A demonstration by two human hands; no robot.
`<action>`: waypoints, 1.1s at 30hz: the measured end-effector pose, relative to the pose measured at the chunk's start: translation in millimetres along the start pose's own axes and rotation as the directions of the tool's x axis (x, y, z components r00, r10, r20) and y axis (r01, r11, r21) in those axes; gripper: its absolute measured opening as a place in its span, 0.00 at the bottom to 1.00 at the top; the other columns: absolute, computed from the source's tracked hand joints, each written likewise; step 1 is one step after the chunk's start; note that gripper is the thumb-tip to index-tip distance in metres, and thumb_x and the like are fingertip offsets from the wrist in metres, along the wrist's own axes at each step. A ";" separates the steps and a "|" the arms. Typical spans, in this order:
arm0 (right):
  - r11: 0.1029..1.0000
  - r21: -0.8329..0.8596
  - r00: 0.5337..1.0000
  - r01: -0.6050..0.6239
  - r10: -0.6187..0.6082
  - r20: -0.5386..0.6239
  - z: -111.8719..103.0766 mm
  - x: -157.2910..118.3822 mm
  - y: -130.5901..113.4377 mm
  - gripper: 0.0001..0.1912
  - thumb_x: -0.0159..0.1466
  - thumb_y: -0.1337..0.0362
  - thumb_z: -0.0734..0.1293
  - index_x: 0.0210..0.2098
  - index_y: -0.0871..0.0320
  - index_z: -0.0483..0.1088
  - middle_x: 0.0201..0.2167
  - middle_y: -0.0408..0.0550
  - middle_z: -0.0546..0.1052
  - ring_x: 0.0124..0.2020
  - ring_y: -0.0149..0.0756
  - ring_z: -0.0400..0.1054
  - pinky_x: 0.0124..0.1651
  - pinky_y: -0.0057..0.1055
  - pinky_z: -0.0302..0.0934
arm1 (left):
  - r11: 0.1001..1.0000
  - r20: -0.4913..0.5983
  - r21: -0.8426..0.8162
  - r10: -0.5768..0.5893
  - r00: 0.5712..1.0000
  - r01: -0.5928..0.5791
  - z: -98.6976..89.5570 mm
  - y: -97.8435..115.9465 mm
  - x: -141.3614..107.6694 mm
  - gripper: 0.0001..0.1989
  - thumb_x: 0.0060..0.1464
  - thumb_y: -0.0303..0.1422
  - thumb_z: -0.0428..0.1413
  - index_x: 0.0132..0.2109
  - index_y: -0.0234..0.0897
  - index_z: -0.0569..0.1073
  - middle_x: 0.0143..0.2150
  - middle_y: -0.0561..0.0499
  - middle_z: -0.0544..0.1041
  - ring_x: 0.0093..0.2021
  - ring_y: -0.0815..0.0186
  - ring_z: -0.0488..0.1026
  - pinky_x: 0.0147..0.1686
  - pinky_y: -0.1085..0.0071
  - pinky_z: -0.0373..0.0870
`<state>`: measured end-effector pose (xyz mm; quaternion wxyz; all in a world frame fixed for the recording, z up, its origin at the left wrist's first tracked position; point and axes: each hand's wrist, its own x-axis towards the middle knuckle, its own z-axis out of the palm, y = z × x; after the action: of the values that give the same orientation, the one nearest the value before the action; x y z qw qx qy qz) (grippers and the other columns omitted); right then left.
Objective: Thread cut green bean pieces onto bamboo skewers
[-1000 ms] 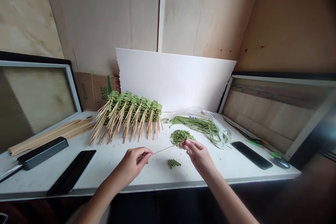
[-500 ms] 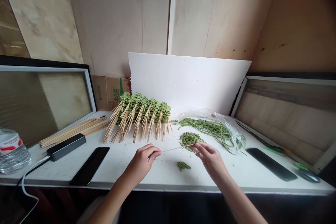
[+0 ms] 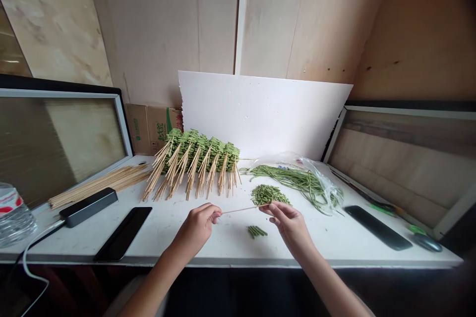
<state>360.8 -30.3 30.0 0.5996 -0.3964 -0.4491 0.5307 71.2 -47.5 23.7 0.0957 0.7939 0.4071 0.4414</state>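
Note:
A thin wooden skewer (image 3: 240,210) spans the gap between my hands, above the white table. My left hand (image 3: 203,220) pinches its left end. The fingers of my right hand (image 3: 285,218) are closed round its right end; whether they also hold a bean piece is too small to tell. Beneath and between the hands lies a small row of cut green bean pieces (image 3: 257,231). Just behind my right hand is a heap of cut beans (image 3: 269,194). Stacked bean skewers (image 3: 203,153) stand at the back left, their bare sticks pointing forward.
Long beans (image 3: 293,178) lie by a plastic bag (image 3: 332,193). Loose skewers (image 3: 100,185), a black box (image 3: 89,206), a phone (image 3: 124,234) and a bottle (image 3: 15,215) are at left. At right are a dark slab (image 3: 378,228) and scissors (image 3: 427,241). A white board (image 3: 260,114) stands behind.
The whole view has shifted slightly, with things appearing a little further left. Both hands keep their hold on the skewer, in nearly the same pose.

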 end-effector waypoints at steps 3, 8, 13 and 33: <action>1.000 0.012 1.000 0.010 -0.010 0.008 0.6 0.1 -1.4 0.19 0.51 0.51 0.82 0.36 0.54 0.80 0.37 0.55 0.85 0.47 0.55 0.79 0.40 0.39 0.68 | 0.999 0.023 -0.013 -0.039 0.999 0.040 -0.1 0.9 1.5 0.15 0.63 0.20 0.46 0.39 0.36 0.76 0.30 0.51 0.75 0.31 0.66 0.73 0.35 0.72 0.71; 0.998 0.038 0.999 0.042 -0.041 -0.022 -2.5 3.7 -6.0 0.19 0.52 0.51 0.81 0.38 0.55 0.80 0.38 0.56 0.85 0.47 0.56 0.79 0.37 0.37 0.68 | 0.996 0.006 -0.069 -0.059 0.998 0.059 -2.7 8.2 6.1 0.07 0.67 0.31 0.54 0.42 0.38 0.76 0.35 0.50 0.78 0.34 0.65 0.75 0.36 0.72 0.70; 0.997 0.068 0.999 0.040 -0.039 -0.027 -2.6 2.6 -7.3 0.17 0.53 0.53 0.81 0.37 0.55 0.81 0.39 0.55 0.85 0.49 0.54 0.78 0.37 0.37 0.70 | 1.000 -0.067 -0.022 -0.022 0.997 0.021 -2.7 12.9 4.4 0.08 0.67 0.29 0.53 0.39 0.38 0.76 0.35 0.49 0.79 0.35 0.65 0.76 0.38 0.72 0.70; 0.998 -0.002 0.995 0.064 -0.063 0.072 5.7 -8.2 1.3 0.14 0.57 0.54 0.79 0.38 0.54 0.82 0.42 0.54 0.85 0.50 0.54 0.78 0.38 0.38 0.73 | 0.997 -0.008 0.052 -0.047 0.999 0.047 12.0 3.2 -5.5 0.20 0.50 0.13 0.43 0.37 0.37 0.74 0.29 0.53 0.71 0.28 0.68 0.69 0.31 0.75 0.66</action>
<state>354.8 -38.3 29.4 0.5987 -0.3640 -0.4840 0.5242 80.8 -51.2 14.8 0.0839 0.7848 0.4375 0.4307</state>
